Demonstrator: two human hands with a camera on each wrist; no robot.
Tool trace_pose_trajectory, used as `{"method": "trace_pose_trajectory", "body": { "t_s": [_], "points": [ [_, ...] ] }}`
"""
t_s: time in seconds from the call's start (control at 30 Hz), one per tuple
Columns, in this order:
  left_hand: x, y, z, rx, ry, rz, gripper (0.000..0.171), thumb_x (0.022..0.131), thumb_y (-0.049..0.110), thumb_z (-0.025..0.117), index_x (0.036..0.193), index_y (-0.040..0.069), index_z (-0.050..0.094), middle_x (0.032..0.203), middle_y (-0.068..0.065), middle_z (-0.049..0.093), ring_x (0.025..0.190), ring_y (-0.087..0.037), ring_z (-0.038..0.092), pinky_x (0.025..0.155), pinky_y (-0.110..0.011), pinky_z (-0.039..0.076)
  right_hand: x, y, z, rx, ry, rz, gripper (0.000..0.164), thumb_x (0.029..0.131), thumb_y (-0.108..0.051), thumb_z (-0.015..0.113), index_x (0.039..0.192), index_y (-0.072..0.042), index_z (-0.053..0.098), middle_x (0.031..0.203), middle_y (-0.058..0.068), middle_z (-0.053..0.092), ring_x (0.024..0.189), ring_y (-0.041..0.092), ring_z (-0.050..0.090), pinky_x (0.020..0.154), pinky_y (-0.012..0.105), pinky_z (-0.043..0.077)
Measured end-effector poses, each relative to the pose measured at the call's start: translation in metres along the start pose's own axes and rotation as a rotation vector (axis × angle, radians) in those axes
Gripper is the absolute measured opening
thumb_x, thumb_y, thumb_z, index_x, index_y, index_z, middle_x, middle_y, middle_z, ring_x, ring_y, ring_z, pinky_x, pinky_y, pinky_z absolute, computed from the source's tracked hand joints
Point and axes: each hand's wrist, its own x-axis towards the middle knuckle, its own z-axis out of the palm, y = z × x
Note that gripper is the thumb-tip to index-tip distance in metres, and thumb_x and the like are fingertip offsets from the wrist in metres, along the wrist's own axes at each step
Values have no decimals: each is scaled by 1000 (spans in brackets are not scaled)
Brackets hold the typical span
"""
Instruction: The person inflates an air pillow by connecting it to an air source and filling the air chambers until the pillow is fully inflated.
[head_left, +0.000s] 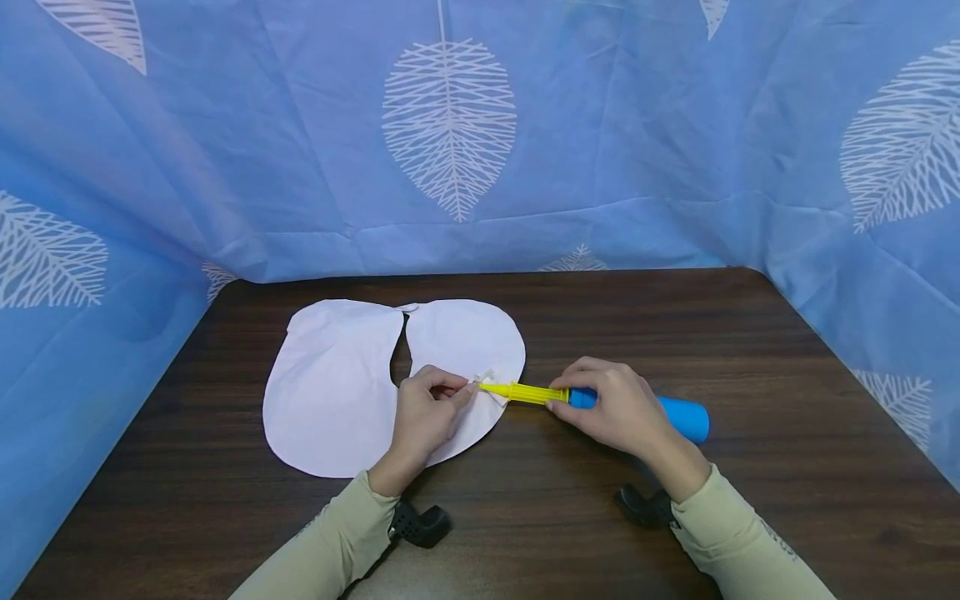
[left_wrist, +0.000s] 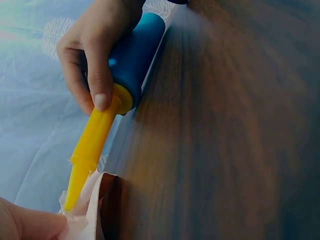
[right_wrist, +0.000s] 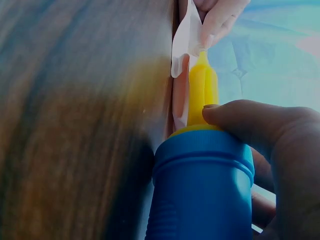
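Note:
A flat white inflatable neck pillow [head_left: 330, 392] with two rounded lobes lies on the table, its cover slightly creased. My left hand [head_left: 427, 412] rests over the right lobe and pinches the small clear valve [left_wrist: 65, 200] between thumb and fingertips. In my right hand [head_left: 618, 408] is a blue hand pump [head_left: 686, 419], gripped near its front collar. The thumb touches the base of the yellow nozzle [right_wrist: 204, 87]. This nozzle points left, with its tip at the valve; how deep it sits, I cannot tell.
The dark wood-grain table [head_left: 750, 358] reaches back to a blue curtain [head_left: 600, 125] with white leaf prints, which hangs behind it and along both sides. Black wrist devices [head_left: 423, 525] sit below each of the person's light sleeves [head_left: 330, 542].

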Motion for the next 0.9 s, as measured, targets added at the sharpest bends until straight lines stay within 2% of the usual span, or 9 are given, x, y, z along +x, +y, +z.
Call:
{"method": "trace_pose_trajectory", "body": {
  "t_s": [0.17,0.43,0.9],
  "points": [
    [1,-2,-1,-52,-8,-23,4,89,4,82,89,0,84,88,-12,72,75,-14,58,67,-20,47,0,0,0,2,1,-3,23,89,-31,88,108,-19,86,107,0,78,85,17,67,70,30,54],
    [2,0,-2,-101,-34,-88,4,88,4,83,89,0,83,89,-8,71,76,-12,58,67,-19,46,0,1,0,24,3,-14,21,90,-30,87,108,-19,86,106,0,77,87,18,68,72,32,55],
    [4,-1,-5,-96,-61,-79,5,88,4,84,90,0,83,90,-12,74,75,-11,58,68,-18,46,-2,6,0,47,28,-68,16,91,-27,87,106,-21,86,105,-1,77,88,19,70,73,35,56]
  ]
}}
